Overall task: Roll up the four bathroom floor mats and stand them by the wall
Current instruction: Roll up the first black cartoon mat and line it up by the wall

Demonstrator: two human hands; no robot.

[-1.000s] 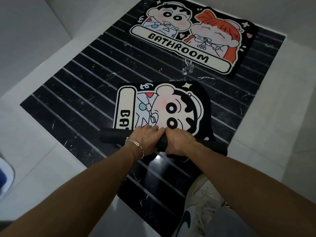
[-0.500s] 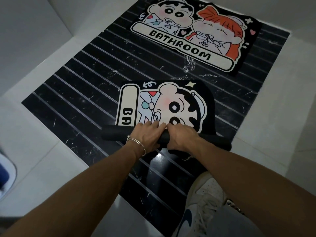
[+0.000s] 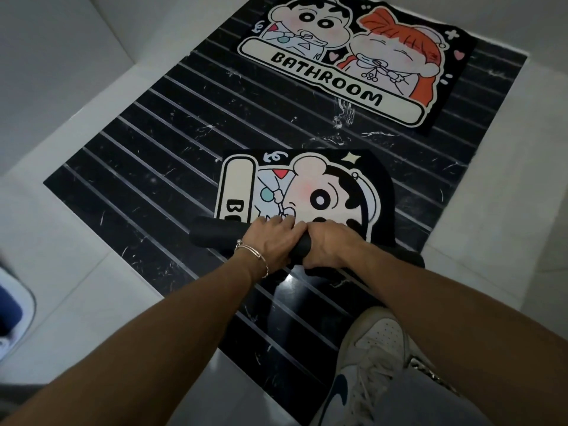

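Note:
A black cartoon bathroom mat lies on the striped floor, its near part wound into a black roll. My left hand and my right hand sit side by side on the middle of that roll, fingers curled over its top. The flat part still shows a cartoon face and the letter "B". A second mat, flat and printed "BATHROOM" with two cartoon figures, lies farther away. Only these two mats are in view.
The floor is black marble with pale stripes, bordered by light tile. A white wall rises at the left. My white sneaker stands close at the lower right. A white and blue object shows at the left edge.
Both hands have pushed the roll forward over the mat. The roll covers more of the print: the "A" of the word and the lower eye are now hidden.

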